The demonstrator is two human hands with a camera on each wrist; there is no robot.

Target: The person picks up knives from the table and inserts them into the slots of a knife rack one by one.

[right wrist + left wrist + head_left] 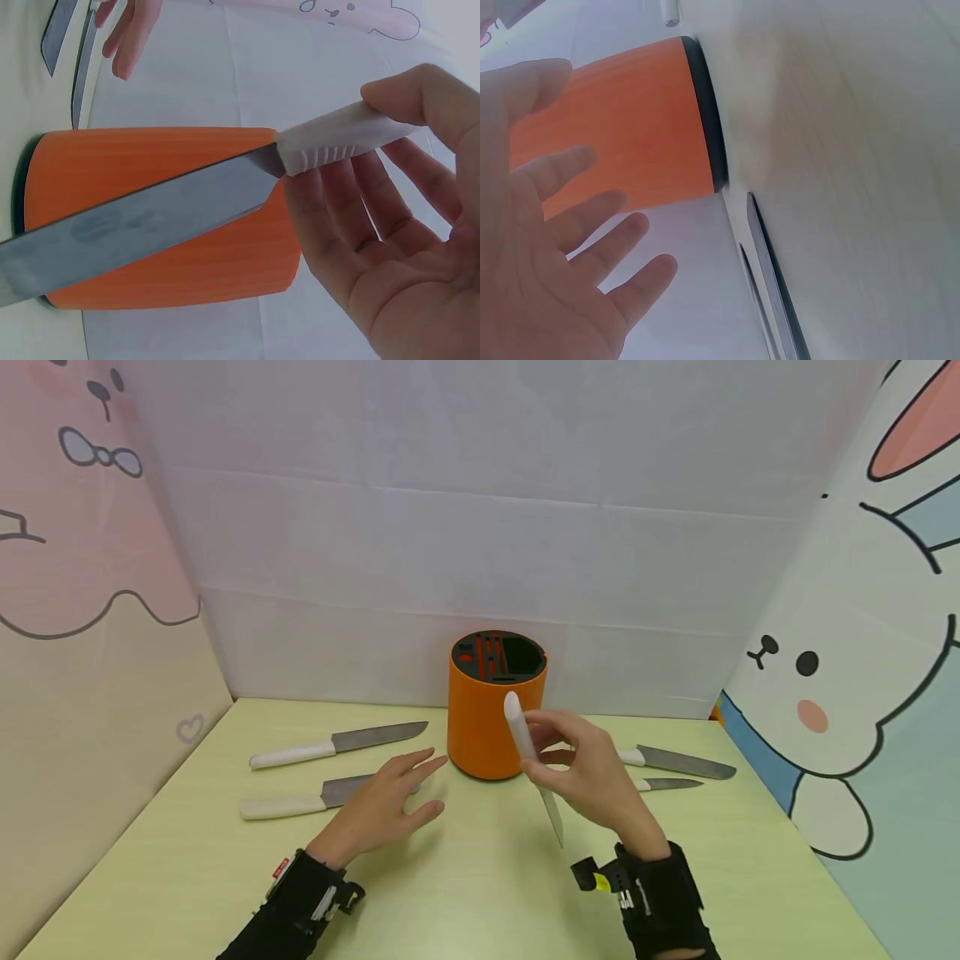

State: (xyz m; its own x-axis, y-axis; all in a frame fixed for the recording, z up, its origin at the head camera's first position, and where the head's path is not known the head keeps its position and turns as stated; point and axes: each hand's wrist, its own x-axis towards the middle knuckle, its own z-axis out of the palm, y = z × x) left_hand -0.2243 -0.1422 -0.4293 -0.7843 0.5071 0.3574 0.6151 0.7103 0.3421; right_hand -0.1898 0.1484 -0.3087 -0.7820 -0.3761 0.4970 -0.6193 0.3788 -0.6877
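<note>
Right grip (581, 768) pinching white-handled knife (520, 727), left grip (381, 814) spread near orange block (483, 727), red wrist label (281, 867) illegible

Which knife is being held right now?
The knife in the right hand, blade angled down before the orange holder; the other four knives lie on the table.

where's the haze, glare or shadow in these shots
Head view: fairly even light, soft faint shadows on the pale yellow-green flat table; left wrist view: hazy and washed out, the bare left hand soft-edged; right wrist view: bluish cast, whitish upper right corner, smudgy patches, perhaps reflections, on the grey-bladed, white-handled metal knife.
</note>
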